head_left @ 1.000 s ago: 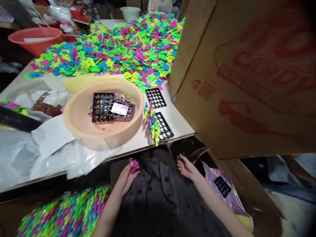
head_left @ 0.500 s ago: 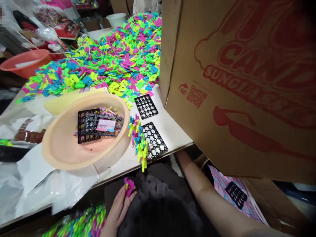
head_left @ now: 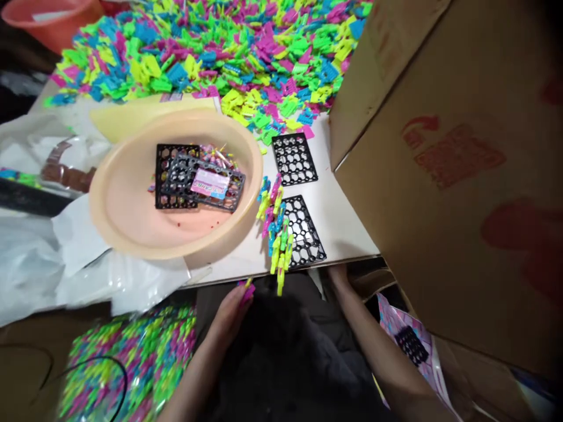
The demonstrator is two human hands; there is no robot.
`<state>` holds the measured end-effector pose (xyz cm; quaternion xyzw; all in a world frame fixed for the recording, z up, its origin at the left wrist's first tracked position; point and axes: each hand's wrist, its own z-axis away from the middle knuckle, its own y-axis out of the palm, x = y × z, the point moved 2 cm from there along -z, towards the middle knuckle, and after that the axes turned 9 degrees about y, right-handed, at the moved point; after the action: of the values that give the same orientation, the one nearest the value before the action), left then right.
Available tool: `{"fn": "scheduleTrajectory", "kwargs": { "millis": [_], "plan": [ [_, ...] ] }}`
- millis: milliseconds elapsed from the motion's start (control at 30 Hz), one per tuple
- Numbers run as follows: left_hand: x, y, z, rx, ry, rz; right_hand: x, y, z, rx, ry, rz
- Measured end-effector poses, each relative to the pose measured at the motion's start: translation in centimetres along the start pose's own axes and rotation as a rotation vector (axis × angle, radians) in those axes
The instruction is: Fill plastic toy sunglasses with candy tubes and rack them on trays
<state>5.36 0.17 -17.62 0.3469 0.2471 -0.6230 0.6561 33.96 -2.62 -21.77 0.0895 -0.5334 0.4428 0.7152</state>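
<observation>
My left hand (head_left: 235,305) is low, just off the table's front edge, its fingers closed on a small pink plastic piece (head_left: 247,291) with a bit of yellow. My right hand is hidden under the table edge; only its wrist and forearm (head_left: 365,328) show. Between them, at the edge, stands a cluster of pink, blue, yellow and green pieces (head_left: 276,228). Beside it lies a black grid tray (head_left: 303,231), with a second black grid tray (head_left: 294,158) behind. A peach basin (head_left: 127,231) on the left holds black grids, a card and small colourful items.
A large pile of coloured plastic pieces (head_left: 220,53) covers the back of the table. A big cardboard box (head_left: 440,234) stands at the right. Plastic bags (head_left: 26,264) lie at the left, and more pieces (head_left: 132,357) sit below the table.
The view has tipped down and closer. My left hand has moved up to the table's edge with the pink piece. My right hand stays hidden under the edge.
</observation>
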Motion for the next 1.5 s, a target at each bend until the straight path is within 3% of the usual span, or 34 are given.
{"fn": "scheduleTrajectory", "kwargs": {
  "millis": [133, 233, 333, 467, 667, 833, 1000, 1133, 1367, 1500],
  "plan": [
    [-0.6, 2.6, 1.8, 0.069, 0.070, -0.094, -0.2, -0.9, 6.8, 0.173, 0.016, -0.014],
    [-1.7, 4.5, 4.1, 0.158, 0.151, -0.190, 1.5, -0.9, 12.0, 0.417, 0.026, -0.132],
    [-2.7, 5.7, 6.0, 0.230, 0.223, -0.237, 4.0, 0.2, 14.8, 0.596, 0.063, -0.284],
    [-3.4, 5.2, 7.2, 0.222, 0.312, -0.203, 6.2, 2.1, 15.5, 0.640, 0.085, -0.306],
    [-4.2, 2.5, 8.0, 0.156, 0.405, -0.085, 7.6, 3.4, 15.9, 0.722, 0.138, -0.447],
    [-5.0, 1.3, 8.2, 0.037, 0.492, 0.220, 7.8, 4.1, 17.0, 0.851, 0.226, -0.421],
    [-5.5, 0.9, 7.7, 0.129, 0.314, 0.570, 7.3, 4.8, 17.7, 0.819, 0.261, -0.313],
    [-6.8, 0.8, 7.7, 0.178, 0.185, 0.734, 7.4, 5.1, 18.4, 0.840, 0.162, -0.162],
    [-8.8, 0.5, 8.3, 0.292, 0.300, 0.699, 9.3, 6.5, 20.0, 1.056, 0.119, -0.086],
    [-9.0, 0.1, 8.3, 0.281, 0.328, 0.694, 10.3, 7.1, 20.8, 1.091, 0.103, -0.083]
  ]
}}
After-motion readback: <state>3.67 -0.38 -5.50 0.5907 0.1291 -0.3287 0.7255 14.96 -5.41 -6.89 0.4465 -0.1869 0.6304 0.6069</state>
